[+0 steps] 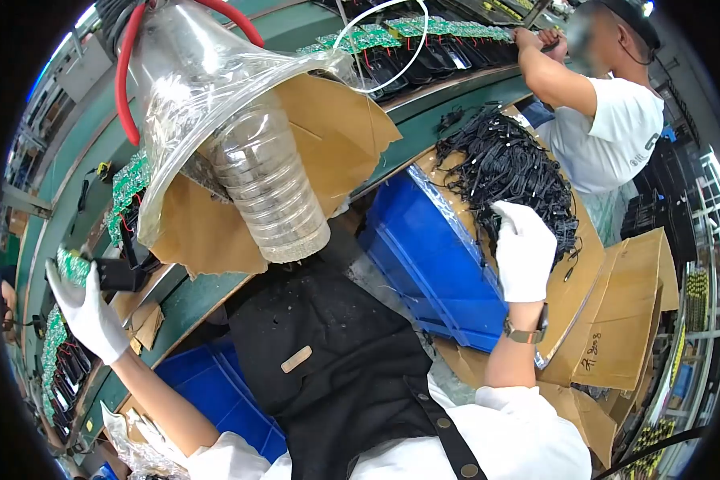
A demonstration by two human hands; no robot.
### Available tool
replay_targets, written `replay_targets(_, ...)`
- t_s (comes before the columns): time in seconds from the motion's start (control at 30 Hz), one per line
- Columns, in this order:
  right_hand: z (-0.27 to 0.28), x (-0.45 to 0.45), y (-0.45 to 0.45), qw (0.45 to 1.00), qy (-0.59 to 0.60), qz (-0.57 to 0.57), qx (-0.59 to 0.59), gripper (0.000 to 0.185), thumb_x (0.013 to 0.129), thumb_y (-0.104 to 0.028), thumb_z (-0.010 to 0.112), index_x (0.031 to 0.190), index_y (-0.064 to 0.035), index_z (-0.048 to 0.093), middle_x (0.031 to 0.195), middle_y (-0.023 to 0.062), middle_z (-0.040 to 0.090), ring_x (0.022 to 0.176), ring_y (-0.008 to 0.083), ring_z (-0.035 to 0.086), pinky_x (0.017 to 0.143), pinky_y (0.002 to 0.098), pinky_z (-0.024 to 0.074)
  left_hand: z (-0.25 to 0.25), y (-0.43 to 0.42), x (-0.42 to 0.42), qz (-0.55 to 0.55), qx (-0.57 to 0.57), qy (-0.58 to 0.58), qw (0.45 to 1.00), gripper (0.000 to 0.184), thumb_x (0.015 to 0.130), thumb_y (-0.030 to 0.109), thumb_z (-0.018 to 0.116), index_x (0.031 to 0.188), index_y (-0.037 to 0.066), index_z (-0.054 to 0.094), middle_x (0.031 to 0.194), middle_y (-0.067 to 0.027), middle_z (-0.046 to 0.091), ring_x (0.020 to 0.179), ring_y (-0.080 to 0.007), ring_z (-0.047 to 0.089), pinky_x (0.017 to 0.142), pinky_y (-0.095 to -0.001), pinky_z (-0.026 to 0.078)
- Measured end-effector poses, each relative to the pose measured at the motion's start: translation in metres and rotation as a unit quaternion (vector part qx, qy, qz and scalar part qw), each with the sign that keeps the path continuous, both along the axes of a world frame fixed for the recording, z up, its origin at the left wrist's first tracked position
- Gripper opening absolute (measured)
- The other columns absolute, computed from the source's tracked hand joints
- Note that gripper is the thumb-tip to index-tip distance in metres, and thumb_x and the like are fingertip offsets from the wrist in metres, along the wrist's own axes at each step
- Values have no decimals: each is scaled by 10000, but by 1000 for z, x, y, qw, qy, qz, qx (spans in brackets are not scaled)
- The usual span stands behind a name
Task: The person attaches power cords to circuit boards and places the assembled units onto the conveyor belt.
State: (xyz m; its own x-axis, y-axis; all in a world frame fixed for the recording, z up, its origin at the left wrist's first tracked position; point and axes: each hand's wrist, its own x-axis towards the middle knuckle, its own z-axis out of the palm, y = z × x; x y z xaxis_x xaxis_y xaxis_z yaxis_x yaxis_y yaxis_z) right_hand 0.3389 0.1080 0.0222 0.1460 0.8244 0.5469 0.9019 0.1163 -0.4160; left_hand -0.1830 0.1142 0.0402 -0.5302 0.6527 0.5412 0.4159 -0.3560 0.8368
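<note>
My left hand (92,316), in a white glove, is at the far left with its fingers and thumb around a green circuit board (74,266). A black plastic case (122,274) sits just beside that board; whether the two are joined I cannot tell. My right hand (524,250), also gloved in white, is at the near edge of a heap of black cables (508,172). Its fingers are curled together, and what lies between them is hidden. The heap rests on cardboard (588,264) over a blue bin (424,252).
A plastic-wrapped lamp-like hood (188,72) with a ribbed clear bottle (272,184) hangs ahead. Rows of green boards with black cases (424,60) line the green bench (412,132). A co-worker (608,104) stands at upper right. A second blue bin (220,392) is at lower left.
</note>
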Motion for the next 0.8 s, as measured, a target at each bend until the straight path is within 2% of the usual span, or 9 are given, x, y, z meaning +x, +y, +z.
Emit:
replay_targets(0.07, 1, 13, -3, 1000, -23, -12, -9, 186, 800, 39, 572, 933, -39, 676, 895, 132, 665, 797, 285, 654, 730, 329, 513, -2, -11, 9, -14, 65, -102, 993, 582, 894, -76, 507, 1431, -32, 288, 1369, -181, 466, 1229, -243, 498, 1028, -327, 400)
replay_targets(0.1, 3, 18, -2, 998, -54, -15, -2, 173, 804, 34, 574, 928, -40, 668, 865, 127, 655, 775, 288, 646, 708, 335, 510, -3, -18, 6, 24, 9, 46, 999, 535, 938, -1, 477, 1432, -42, 275, 1378, -178, 462, 1236, -257, 493, 1051, -321, 372)
replay_targets(0.13, 5, 22, 1, 998, -56, -16, -3, 173, 804, 34, 574, 928, -40, 668, 865, 127, 655, 775, 288, 646, 708, 335, 510, -7, -24, 10, -1, 34, -29, 999, 502, 979, 80, 434, 1433, -52, 262, 1400, -174, 445, 1268, -266, 466, 1093, -319, 322)
replay_targets(0.2, 7, 30, 6, 996, -90, -5, -16, 166, 805, 15, 586, 938, -46, 663, 838, 123, 638, 746, 296, 635, 684, 347, 504, -11, -39, 24, 11, 9, -40, 999, 485, 1002, 129, 388, 1434, -51, 259, 1432, -195, 399, 1317, -274, 410, 1130, -354, 275)
replay_targets(0.3, 5, 38, 24, 981, -185, 4, -59, 123, 801, -55, 596, 900, -79, 665, 824, 124, 588, 782, 307, 616, 699, 380, 495, -22, -54, 36, -36, 67, -168, 983, 477, 1005, 133, 379, 1434, -40, 264, 1460, -215, 345, 1352, -289, 359, 1152, -400, 240)
replay_targets(0.47, 0, 44, 48, 954, -257, 25, -151, 144, 802, -61, 562, 878, -83, 682, 838, 143, 601, 813, 329, 619, 743, 403, 499, -28, -76, 61, -85, 60, -197, 975, 486, 999, 149, 393, 1433, -28, 264, 1501, -237, 256, 1384, -314, 305, 1161, -430, 211)
replay_targets(0.57, -4, 47, 55, 933, -296, 19, -201, 144, 782, -69, 559, 842, -90, 688, 836, 144, 608, 814, 327, 621, 743, 404, 502, -31, -84, 67, -117, 55, -191, 973, 521, 987, 174, 434, 1438, -22, 261, 1506, -236, 250, 1406, -293, 272, 1143, -406, 258)
replay_targets(0.7, 17, 58, 47, 957, -263, 56, -111, 104, 774, -91, 583, 811, -96, 679, 811, 116, 599, 795, 311, 618, 725, 398, 496, -36, -95, 63, -102, 38, -179, 978, 531, 986, 181, 442, 1441, -22, 258, 1508, -235, 246, 1364, -258, 350, 1119, -370, 305)
replay_targets(0.8, 38, 67, 39, 990, -131, 46, -5, 102, 762, -122, 674, 846, -65, 684, 803, 106, 624, 771, 278, 616, 709, 351, 485, -38, -99, 56, -119, 20, -194, 973, 555, 981, 200, 466, 1443, -24, 255, 1517, -225, 234, 1275, -211, 443, 1078, -319, 353)
